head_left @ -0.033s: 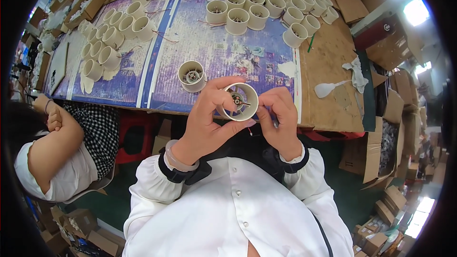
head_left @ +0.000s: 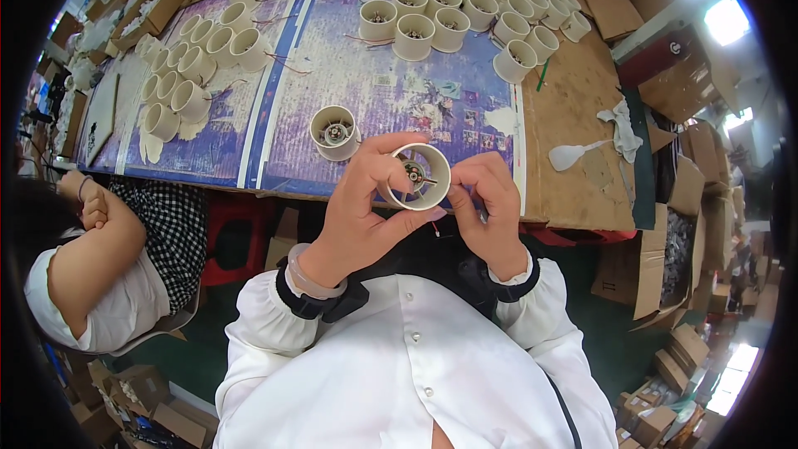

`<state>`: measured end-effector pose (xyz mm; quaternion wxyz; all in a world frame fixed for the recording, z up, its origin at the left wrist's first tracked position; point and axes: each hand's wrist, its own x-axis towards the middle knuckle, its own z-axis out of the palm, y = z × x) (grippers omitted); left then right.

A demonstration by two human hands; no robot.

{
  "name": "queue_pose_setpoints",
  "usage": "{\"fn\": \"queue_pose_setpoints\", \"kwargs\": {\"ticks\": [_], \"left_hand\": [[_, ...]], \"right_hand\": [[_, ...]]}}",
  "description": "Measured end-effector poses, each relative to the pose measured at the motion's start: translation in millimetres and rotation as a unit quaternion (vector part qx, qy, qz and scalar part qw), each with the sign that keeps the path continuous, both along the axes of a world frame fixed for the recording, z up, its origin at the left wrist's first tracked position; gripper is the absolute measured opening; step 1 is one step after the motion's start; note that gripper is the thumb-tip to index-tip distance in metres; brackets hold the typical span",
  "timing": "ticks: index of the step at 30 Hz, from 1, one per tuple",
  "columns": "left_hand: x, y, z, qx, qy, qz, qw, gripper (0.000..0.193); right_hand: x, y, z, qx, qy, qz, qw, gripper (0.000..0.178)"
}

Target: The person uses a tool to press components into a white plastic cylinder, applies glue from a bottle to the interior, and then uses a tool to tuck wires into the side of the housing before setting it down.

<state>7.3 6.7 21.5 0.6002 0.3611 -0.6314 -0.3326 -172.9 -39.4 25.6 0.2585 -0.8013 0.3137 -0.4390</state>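
Observation:
My left hand is closed round a cream-white cylindrical fan housing, held above the table's near edge with its open end facing up. Inside it, a small motor sits in a hub with spokes, partly covered by my left fingers. My right hand is at the housing's right side, thumb and fingers pinched close to the wall. Whatever lies between those fingertips is hidden. Below the housing, a thin wire with a small white connector hangs down. A second such housing stands upright on the table, left of my hands.
Several similar housings with wires stand in a far group and a left group. On the cardboard at right lie a white scoop-shaped piece and a crumpled cloth. Another person sits at left. Open cardboard boxes stand at right.

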Motion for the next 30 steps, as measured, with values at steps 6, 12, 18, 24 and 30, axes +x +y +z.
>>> {"fn": "queue_pose_setpoints", "kwargs": {"ticks": [6,12,18,24,30], "left_hand": [[-5,-3,-6,0.126,0.205,-0.045,0.970,0.047],[-12,-6,-12,0.162,0.243,-0.030,0.956,0.051],[-12,-11,-10,0.148,0.147,0.011,0.978,0.059],[-14,-12,-2,0.187,0.166,0.005,0.968,0.061],[-16,-12,3,0.283,0.263,0.003,0.922,0.057]], "right_hand": [[-4,-4,3,-0.055,0.033,0.011,0.998,0.015],[-3,1,11,-0.055,0.062,-0.015,0.996,0.019],[-5,4,6,-0.076,0.104,-0.028,0.991,0.023],[-6,13,18,-0.063,0.146,0.000,0.987,0.021],[-9,9,8,-0.066,0.117,-0.001,0.991,0.020]]}}
